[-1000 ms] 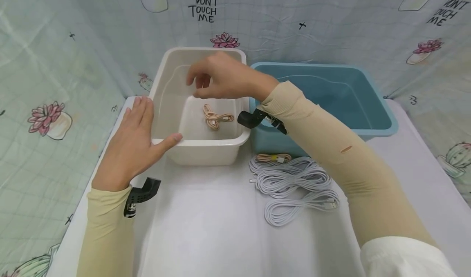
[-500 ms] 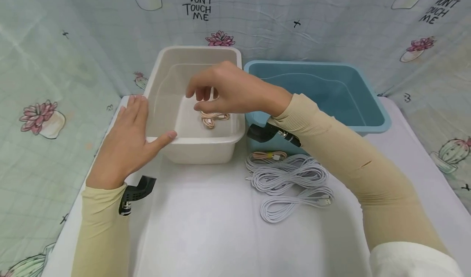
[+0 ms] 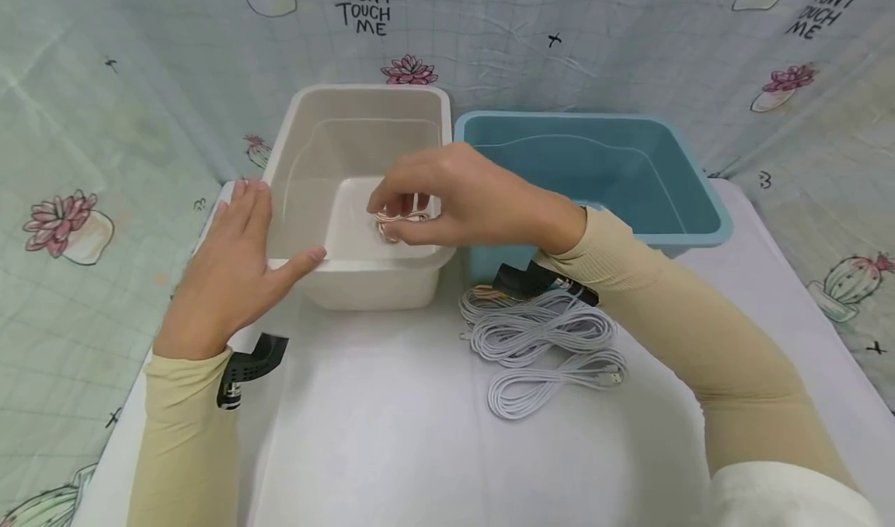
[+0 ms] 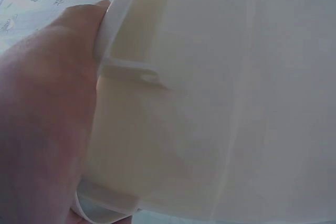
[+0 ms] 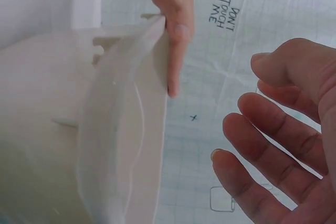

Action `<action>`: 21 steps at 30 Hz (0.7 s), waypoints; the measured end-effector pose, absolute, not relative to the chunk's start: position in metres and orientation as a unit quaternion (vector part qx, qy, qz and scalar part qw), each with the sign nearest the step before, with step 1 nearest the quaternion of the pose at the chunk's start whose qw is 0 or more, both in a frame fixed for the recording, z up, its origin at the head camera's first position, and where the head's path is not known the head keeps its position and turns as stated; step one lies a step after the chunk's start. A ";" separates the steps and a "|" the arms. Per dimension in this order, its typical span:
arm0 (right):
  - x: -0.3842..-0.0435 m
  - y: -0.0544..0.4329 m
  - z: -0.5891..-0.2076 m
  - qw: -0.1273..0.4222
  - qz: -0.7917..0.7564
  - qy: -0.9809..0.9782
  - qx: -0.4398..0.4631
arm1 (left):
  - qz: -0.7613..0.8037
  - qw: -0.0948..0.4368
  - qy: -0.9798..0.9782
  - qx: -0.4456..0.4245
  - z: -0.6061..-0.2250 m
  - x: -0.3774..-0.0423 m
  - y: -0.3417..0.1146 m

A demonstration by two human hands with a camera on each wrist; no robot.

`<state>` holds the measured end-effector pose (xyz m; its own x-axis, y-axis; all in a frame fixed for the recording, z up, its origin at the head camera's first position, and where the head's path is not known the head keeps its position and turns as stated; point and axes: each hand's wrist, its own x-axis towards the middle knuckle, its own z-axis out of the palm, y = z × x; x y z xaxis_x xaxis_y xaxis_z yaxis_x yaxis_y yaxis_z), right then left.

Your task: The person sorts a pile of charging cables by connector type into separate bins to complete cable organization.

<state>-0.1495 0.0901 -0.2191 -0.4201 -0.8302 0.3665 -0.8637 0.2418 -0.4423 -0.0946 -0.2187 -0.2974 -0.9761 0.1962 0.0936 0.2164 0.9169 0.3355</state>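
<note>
My left hand (image 3: 220, 274) lies along the left rim of a white plastic bin (image 3: 370, 265), fingers straight and thumb across its front corner. Over the inside of that bin hovers my right hand (image 3: 482, 197), its fingers loosely bent with a gap between thumb and fingertips. Nothing shows between the relaxed fingers (image 5: 252, 140) in the right wrist view. Beneath that hand, a coiled beige cable (image 3: 383, 230) sits on the bin floor, partly hidden by the fingers and thumb.
A blue bin (image 3: 688, 239) stands against the white one on the right. In front of it lie several bundled white cables (image 3: 534, 344), with another beige cable (image 3: 482, 291) at their back. A patterned cloth (image 3: 503, 37) hangs behind and at both sides.
My right hand has come down and nearer within the white bin, closer over the beige cable. The left hand keeps its place on the rim; the view has shifted slightly.
</note>
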 end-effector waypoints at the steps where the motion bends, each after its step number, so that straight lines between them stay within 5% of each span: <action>1: -0.147 0.092 -0.221 0.032 0.304 -0.783 0.541 | -0.175 0.029 -0.979 -0.105 -0.297 -0.095 -0.219; 21: -0.115 0.126 -0.240 0.097 0.336 -0.749 0.563 | -0.180 0.032 -0.976 -0.116 -0.298 -0.096 -0.219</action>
